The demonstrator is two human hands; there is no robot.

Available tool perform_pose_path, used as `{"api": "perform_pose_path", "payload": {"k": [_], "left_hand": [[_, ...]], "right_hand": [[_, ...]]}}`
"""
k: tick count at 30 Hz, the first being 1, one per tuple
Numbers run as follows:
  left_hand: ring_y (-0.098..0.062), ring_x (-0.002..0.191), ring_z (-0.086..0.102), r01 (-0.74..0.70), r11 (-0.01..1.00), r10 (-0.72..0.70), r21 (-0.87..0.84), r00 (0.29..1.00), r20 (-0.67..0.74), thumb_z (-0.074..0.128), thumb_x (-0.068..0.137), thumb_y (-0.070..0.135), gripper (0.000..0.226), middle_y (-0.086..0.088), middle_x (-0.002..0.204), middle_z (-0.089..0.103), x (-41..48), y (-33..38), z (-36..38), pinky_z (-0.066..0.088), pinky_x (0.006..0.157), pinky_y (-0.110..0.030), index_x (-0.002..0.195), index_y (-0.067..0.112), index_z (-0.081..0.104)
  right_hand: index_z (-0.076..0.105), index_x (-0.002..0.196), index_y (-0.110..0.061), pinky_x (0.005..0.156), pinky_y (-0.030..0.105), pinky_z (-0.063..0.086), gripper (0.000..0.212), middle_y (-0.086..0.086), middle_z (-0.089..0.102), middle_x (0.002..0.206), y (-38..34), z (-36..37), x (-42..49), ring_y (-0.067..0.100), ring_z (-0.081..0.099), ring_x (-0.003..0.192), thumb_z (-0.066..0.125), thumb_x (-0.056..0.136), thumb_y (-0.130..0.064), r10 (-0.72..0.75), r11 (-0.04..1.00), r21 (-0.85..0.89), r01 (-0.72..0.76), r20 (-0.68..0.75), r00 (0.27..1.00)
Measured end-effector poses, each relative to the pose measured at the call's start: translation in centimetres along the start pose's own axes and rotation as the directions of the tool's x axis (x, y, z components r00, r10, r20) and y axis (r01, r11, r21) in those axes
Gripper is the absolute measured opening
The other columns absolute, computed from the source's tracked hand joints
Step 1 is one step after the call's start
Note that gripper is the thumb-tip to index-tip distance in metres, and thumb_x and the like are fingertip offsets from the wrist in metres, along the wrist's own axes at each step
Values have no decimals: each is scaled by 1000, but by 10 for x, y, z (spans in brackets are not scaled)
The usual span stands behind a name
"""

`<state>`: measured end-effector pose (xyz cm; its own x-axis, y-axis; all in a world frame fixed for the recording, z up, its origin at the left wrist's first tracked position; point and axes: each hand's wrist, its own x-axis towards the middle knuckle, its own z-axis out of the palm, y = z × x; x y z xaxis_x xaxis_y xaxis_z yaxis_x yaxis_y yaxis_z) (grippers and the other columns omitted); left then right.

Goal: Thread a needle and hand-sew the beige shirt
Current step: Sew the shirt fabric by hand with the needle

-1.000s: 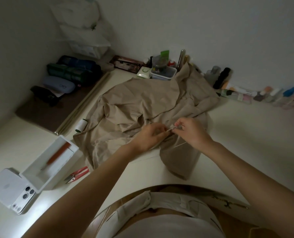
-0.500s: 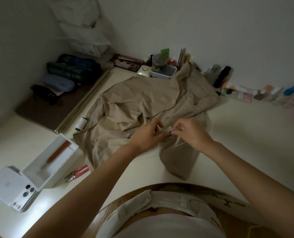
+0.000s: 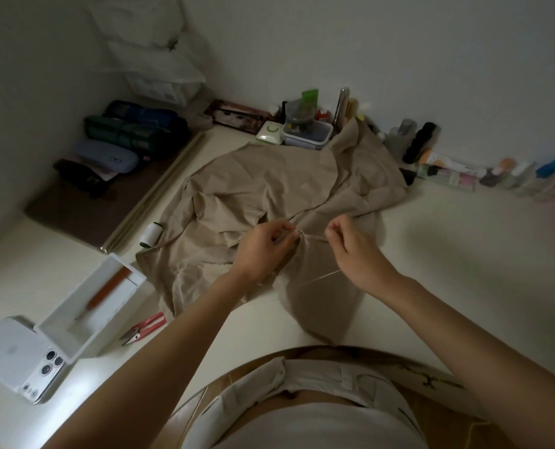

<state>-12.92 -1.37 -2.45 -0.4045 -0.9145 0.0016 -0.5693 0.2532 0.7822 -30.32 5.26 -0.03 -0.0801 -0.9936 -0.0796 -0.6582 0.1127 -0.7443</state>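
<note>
Beige shirt lies crumpled across the middle of the desk, at my 12 o'clock. My left hand pinches a small fold of its cloth between thumb and fingertips. My right hand, just at 3 o'clock of the left, has its fingers curled and pinches the thread, which runs taut between the two hands. I cannot make out the needle. A white spool touches the shirt's 9 o'clock edge. Red snips lie at its 7 o'clock, beside a white box.
</note>
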Motion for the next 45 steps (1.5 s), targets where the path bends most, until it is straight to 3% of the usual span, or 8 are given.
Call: {"api": "perform_pose_path", "payload": {"k": [4,7,10,19,23,32,37,45], "left_hand": [[-7,57,52,34,999,-33,13,999,-35,62,90,34,12,16,53,53,3,-3,-4,46,62,-33,79,33,58],[-12,65,54,27,999,-26,24,999,-29,62,90,35,12,16,61,54,4,-5,-5,48,65,-35,78,32,59],[-15,66,56,19,999,-19,30,1000,-6,60,91,35,15,13,63,56,5,-5,-7,49,66,-37,79,26,61],[-18,64,55,26,995,-26,92,1000,-1,58,92,38,25,3,64,57,4,1,-11,44,62,-36,71,24,53],[-20,63,56,14,993,-15,115,1000,8,57,92,39,28,-1,64,58,0,2,-10,43,59,-37,75,17,57],[-5,57,50,-15,995,23,97,997,-75,56,93,37,14,13,61,55,-8,1,-7,40,55,-27,87,25,61],[-3,59,52,-36,998,45,59,986,-159,60,92,32,10,13,65,58,-11,3,-6,39,55,-23,90,23,65],[-4,53,53,-181,971,202,159,971,-126,63,91,27,8,13,62,62,-15,0,-7,44,53,-25,92,22,70]], "right_hand": [[50,94,-18,53,16,33,23,-8,50,68,-2,9,-10,0,48,57,29,103,-21,-25,999,-37,28,67,997],[58,97,-19,66,17,42,26,-5,61,86,-2,15,-11,3,56,75,33,103,-20,-2,998,-64,12,145,989],[61,98,-18,54,11,37,26,-8,58,76,-4,18,-9,-4,51,56,35,102,-18,21,998,-58,-12,157,987],[62,89,-12,53,21,29,24,-13,43,59,-12,28,-1,1,42,55,41,100,-15,31,998,-58,-26,92,995],[60,89,-11,54,17,33,24,-11,46,64,-17,28,-1,2,42,58,38,100,-14,20,998,-54,-17,62,998],[61,95,-11,62,19,27,26,-6,52,76,-16,35,2,12,48,73,36,101,-15,7,999,-51,-7,12,1000],[47,81,-20,64,22,28,24,-15,43,65,-18,36,2,11,45,68,36,101,-15,-4,999,-42,4,5,1000],[54,87,-8,66,29,37,25,3,59,79,-19,44,3,19,54,75,35,101,-16,-4,999,-34,3,-21,1000]]}}
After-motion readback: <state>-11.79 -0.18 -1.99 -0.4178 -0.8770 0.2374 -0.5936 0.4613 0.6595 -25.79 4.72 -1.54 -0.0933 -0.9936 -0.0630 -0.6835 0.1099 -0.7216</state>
